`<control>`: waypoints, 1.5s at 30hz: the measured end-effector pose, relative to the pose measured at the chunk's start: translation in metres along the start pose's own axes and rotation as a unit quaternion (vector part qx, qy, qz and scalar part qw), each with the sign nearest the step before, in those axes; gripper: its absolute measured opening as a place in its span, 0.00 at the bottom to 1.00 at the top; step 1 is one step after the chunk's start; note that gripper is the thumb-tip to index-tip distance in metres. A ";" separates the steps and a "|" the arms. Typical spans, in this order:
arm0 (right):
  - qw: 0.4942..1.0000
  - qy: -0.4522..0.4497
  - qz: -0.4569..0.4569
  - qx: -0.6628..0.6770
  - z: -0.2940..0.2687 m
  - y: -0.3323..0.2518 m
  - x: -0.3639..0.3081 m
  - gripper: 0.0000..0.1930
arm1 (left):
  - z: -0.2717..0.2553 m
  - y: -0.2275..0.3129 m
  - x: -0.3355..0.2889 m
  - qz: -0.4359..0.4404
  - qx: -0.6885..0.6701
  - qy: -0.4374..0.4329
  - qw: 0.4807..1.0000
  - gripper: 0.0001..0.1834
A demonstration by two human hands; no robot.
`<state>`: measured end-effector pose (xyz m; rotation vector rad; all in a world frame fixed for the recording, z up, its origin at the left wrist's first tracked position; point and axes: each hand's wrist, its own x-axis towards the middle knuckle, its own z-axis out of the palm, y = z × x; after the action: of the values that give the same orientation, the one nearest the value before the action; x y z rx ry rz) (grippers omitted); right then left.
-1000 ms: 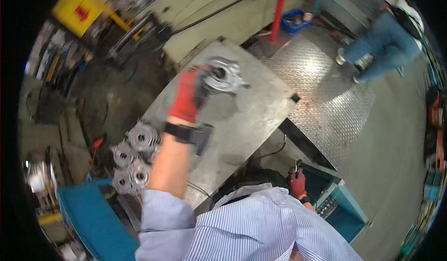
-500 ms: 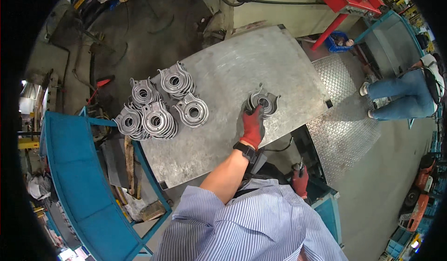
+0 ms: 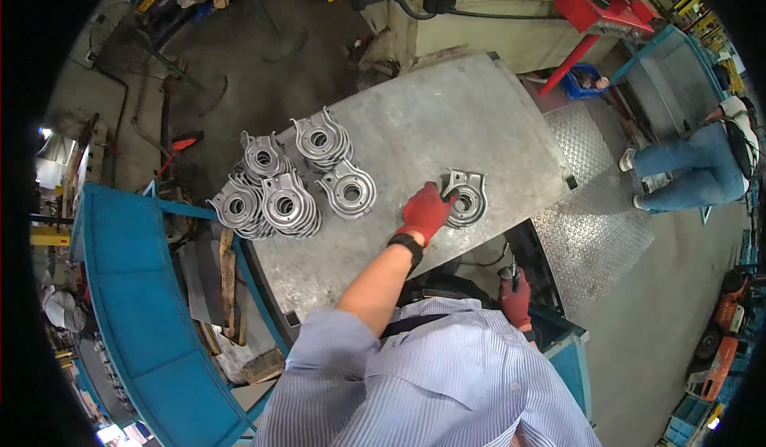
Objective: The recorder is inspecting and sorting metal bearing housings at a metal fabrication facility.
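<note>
A grey ring-shaped metal bracket (image 3: 466, 198) with a forked tab lies flat on the metal tabletop (image 3: 415, 120), its tab pointing away from me. My left hand (image 3: 426, 212), in a red glove, is at the bracket's left rim. Its thumb reaches the rim, the fingers are apart from it, and nothing shows in its grasp. Low at the table's near edge, my right hand (image 3: 516, 297), also gloved in red, is closed around a slim dark tool (image 3: 513, 271) with a metal tip. The tool's exact kind cannot be made out.
Several stacks of similar brackets (image 3: 289, 204) stand at the table's left, with a separate bracket (image 3: 349, 190) beside them. A blue metal frame (image 3: 132, 287) is at left. Beyond the right edge are a tread-plate floor (image 3: 590, 183), a red stand (image 3: 568, 64) and another person (image 3: 702, 164).
The bracket has gone from tilted under my left hand to flat, turned with its tab away from me. My left hand has moved to its left side. The right hand still holds the tool.
</note>
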<state>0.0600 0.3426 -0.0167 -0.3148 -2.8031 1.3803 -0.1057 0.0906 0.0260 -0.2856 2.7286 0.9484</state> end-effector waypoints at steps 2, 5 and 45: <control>1.000 0.015 -0.011 -0.018 -0.002 -0.002 0.002 0.17 | 0.012 0.001 0.016 0.005 0.022 -0.034 0.999 0.27; 1.000 0.011 -0.001 0.007 -0.010 -0.021 0.002 0.16 | 0.015 -0.001 0.019 0.062 0.058 -0.046 0.995 0.22; 0.970 -0.204 -0.007 -0.136 0.067 -0.075 -0.033 0.26 | 0.018 -0.081 -0.053 0.015 0.050 -0.080 0.995 0.29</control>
<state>0.0730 0.2399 0.0035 -0.0038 -3.3279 1.1682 -0.0314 0.0450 -0.0197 -0.1431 2.6291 0.8025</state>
